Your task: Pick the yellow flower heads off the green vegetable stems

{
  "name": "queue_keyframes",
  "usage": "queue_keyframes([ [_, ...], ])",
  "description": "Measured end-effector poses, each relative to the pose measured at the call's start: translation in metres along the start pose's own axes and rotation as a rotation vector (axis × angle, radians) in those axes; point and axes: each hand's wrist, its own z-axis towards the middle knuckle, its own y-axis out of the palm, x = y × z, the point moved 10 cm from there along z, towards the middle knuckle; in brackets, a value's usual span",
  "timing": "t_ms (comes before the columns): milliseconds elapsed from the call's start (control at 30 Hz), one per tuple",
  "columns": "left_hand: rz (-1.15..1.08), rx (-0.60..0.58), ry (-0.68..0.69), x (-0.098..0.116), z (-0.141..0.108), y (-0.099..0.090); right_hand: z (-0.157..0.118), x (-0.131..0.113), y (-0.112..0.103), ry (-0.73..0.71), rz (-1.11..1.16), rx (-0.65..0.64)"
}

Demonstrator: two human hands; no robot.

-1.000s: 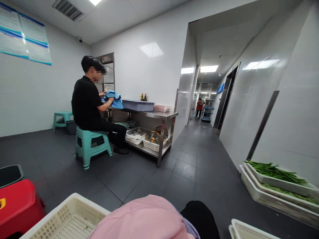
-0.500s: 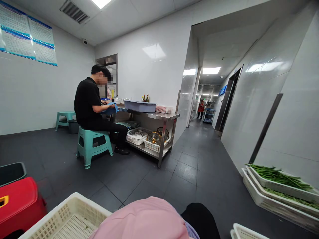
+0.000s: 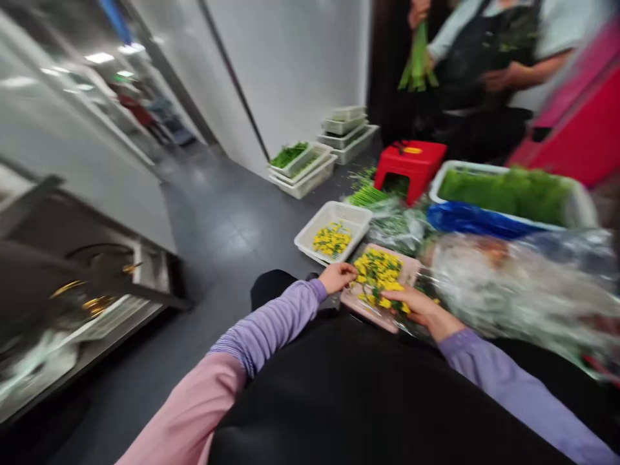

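Observation:
A heap of small yellow flowers with green stems [image 3: 375, 268] lies on a pink tray [image 3: 411, 268] in front of my lap. At the heap's left edge is my left hand [image 3: 339, 278], its fingertips drawn together in a pinch; whatever they hold is too small to make out. My right hand [image 3: 419, 307] reaches over the heap's right side, fingers stretched out and touching the flowers. Just beyond the tray, a white plastic basket [image 3: 310, 234] has more yellow flowers [image 3: 333, 240] lying in it.
Clear plastic bags [image 3: 479, 278] lie right of the tray. Behind them are a white crate of greens [image 3: 508, 190] and a red stool [image 3: 411, 155]. White baskets [image 3: 310, 184] stand by the wall. A person in a dark apron [image 3: 475, 64] holds green stalks [image 3: 420, 61].
My view has swung right and down, away from the seated person at the steel table. Both my hands, the pink tray and the yellow flowers have come into sight.

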Motion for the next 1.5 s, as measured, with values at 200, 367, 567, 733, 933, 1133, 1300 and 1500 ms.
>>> queue_keyframes([
  [200, 0.002, -0.289, 0.066, 0.015, 0.03, 0.057, -0.008, 0.013, -0.027, 0.062, 0.13, 0.056],
  [367, -0.083, -0.296, -0.068, 0.005, 0.036, 0.066, 0.002, 0.001, -0.026, 0.009, 0.039, -0.01],
  [567, -0.104, -0.271, -0.126, 0.003, 0.047, 0.069, 0.007, -0.011, -0.034, -0.082, -0.289, 0.002],
  [733, -0.125, -0.278, -0.101, 0.004, 0.05, 0.065, 0.006, -0.009, -0.043, -0.084, -0.229, 0.066],
  [933, -0.043, -0.359, -0.062, 0.01, 0.049, 0.072, -0.002, -0.008, -0.044, -0.065, -0.141, 0.067],
  [1133, -0.034, -0.436, -0.024, 0.016, 0.048, 0.081, -0.004, -0.008, -0.046, -0.048, -0.164, 0.054],
  [1300, -0.178, -0.442, -0.026, 0.014, 0.047, 0.088, -0.004, -0.012, -0.047, -0.093, -0.143, 0.042],
  [1500, -0.406, -0.429, -0.185, -0.002, 0.046, 0.09, -0.001, -0.008, -0.054, -0.064, -0.076, 0.107],
])
